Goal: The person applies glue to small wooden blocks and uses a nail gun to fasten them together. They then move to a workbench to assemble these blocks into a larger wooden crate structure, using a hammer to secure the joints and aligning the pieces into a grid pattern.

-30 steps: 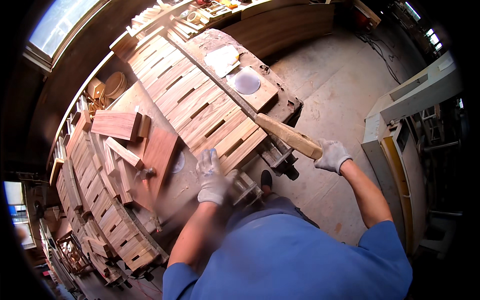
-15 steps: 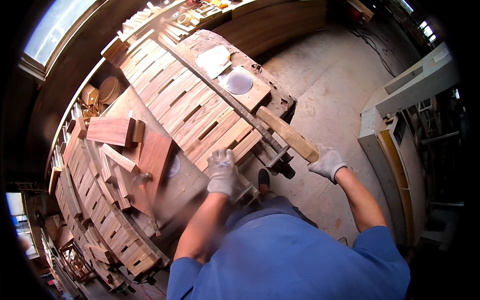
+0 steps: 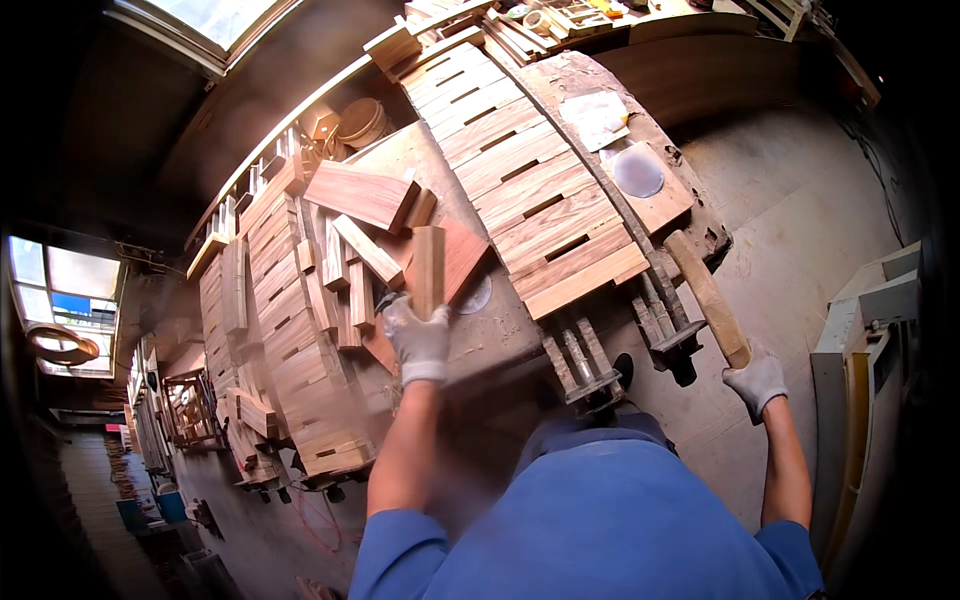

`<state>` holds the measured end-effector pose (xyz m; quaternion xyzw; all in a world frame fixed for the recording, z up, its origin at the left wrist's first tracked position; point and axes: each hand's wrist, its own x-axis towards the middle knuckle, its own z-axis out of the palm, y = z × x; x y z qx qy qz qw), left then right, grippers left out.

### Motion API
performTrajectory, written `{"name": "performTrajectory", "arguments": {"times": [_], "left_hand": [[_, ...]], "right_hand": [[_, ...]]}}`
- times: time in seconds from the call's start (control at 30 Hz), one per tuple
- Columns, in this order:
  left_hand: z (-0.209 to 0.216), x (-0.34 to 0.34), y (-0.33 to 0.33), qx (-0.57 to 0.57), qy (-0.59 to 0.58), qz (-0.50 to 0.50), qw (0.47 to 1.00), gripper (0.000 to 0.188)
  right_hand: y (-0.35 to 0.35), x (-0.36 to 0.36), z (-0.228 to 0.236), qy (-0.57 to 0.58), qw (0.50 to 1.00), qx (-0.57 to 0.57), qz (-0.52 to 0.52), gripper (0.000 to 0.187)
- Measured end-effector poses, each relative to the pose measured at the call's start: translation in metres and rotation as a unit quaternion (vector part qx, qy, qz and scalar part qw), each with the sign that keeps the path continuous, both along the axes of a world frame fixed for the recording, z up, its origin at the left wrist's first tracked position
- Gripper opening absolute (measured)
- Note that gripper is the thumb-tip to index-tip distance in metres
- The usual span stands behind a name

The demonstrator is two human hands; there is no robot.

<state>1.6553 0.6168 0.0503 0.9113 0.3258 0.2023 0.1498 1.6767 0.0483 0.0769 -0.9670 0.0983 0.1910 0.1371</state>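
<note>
My left hand (image 3: 418, 342), in a grey work glove, is closed around the lower end of a short wood block (image 3: 428, 268). It holds the block upright over the loose timber on the left side of the bench. Low at the right, my gloved right hand (image 3: 756, 382) grips the narrow end of a long, thick wooden club (image 3: 708, 298). Between the hands runs a row of wooden slats (image 3: 545, 200) with dark slots, lying side by side on metal bar clamps (image 3: 580, 365). Neither hand touches this row.
Reddish boards (image 3: 362, 193) and loose sticks lie left of the row. Another slotted slat panel (image 3: 285, 300) stands further left. A white disc (image 3: 638, 170) and papers (image 3: 594, 120) rest at the right. The clamp ends (image 3: 675, 345) jut past the bench. A pale machine frame (image 3: 870, 300) stands at far right.
My left hand has left the near end of the slat row and moved left, now holding a wood block. My right hand still grips the club, lower now. The view has turned left.
</note>
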Motion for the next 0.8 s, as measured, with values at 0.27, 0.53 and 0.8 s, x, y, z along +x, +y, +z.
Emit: {"name": "performTrajectory", "arguments": {"times": [0.27,0.53,0.8], "left_hand": [[0.028,0.018,0.114,0.15,-0.053,0.039,0.987,0.052],[-0.056,0.049,-0.137,0.042,0.011,-0.423,0.905,0.069],[-0.108,0.102,-0.196,0.268,0.107,-0.411,0.865,0.059]], "right_hand": [[0.007,0.003,0.019,0.034,0.999,0.004,0.004,0.06],[0.009,0.005,0.022,0.036,0.999,-0.016,0.002,0.054],[0.003,-0.002,0.006,0.03,0.999,-0.041,0.003,0.062]]}}
